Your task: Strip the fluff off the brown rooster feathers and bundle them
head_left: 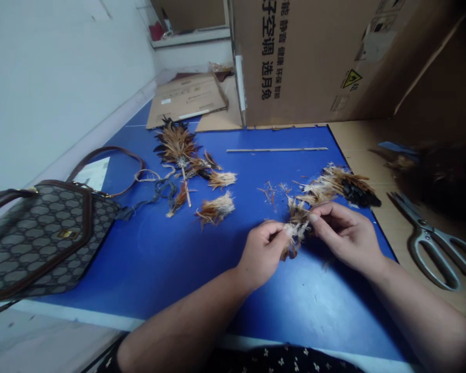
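My left hand (263, 254) pinches the pale quill ends of some brown-and-white feathers (291, 252) just above the blue tabletop. Close beside it, the thumb and fingertips of my right hand (344, 233) are pressed together on a feather (306, 213) at the edge of the same tuft. Just beyond my hands lies a feather bundle (334, 184), tan with black tips. Further left are a loose bunch of feathers (216, 208), a smaller bunch (222, 179), and a feather duster head (177, 142) on a thin stick (188, 189).
A patterned handbag (50, 233) stands at the left, near blue-grey cloth strips (161, 189). Large scissors (431, 241) lie on cardboard at the right. A thin rod (277, 150) rests at the back before a big carton (314, 62). Feather scraps (272, 192) are scattered mid-table.
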### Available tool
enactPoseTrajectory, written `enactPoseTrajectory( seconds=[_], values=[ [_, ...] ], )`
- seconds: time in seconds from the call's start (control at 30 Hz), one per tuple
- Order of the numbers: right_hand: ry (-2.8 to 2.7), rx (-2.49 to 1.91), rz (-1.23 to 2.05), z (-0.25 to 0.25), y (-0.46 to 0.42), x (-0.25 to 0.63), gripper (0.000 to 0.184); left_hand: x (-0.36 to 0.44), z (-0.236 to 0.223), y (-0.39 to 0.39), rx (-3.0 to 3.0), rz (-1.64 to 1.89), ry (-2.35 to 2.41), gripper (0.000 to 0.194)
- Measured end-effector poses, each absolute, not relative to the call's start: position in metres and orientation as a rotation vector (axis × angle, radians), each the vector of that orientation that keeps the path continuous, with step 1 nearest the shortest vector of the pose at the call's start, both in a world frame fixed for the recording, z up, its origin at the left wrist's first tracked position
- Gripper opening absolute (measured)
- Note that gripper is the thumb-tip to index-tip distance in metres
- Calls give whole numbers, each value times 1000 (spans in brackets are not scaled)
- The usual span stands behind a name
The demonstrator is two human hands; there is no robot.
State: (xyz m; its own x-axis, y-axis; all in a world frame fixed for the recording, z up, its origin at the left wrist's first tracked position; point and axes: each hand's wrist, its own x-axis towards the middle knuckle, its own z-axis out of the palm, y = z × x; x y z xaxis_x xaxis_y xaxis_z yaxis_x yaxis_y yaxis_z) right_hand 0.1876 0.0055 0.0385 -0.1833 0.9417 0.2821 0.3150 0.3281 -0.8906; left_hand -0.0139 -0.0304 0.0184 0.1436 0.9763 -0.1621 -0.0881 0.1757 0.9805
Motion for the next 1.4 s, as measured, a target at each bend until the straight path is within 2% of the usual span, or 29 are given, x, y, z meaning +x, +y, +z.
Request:
enactPoseTrajectory(
  seconds=[0.27,0.47,0.63,0.87,1.1,1.23,1.4],
  values=[
    [-1605,-1163,956,37,7,183,22,-12,12,-29,957,1115,1157,35],
    [-1613,-1153,1097,31,3,181,24,-14,17,-28,1167,1234,1126,18],
    [-1645,-1128,1114,34,1,178,21,-13,23,-29,1229,1208,1132,19],
    [-1645,-1125,1047,36,2,175,20,-16,35,-30,1334,1361,1318,20],
    [-1703,-1093,1112,36,0,174,21,-12,28,-35,1448,1198,1096,22],
    [-1707,-1107,1100,37,-1,173,23,-10,29,-36,1222,1062,1029,36],
    [-1583,-1182,983,37,2,178,27,-13,25,-33,931,996,963,36]
  ],
)
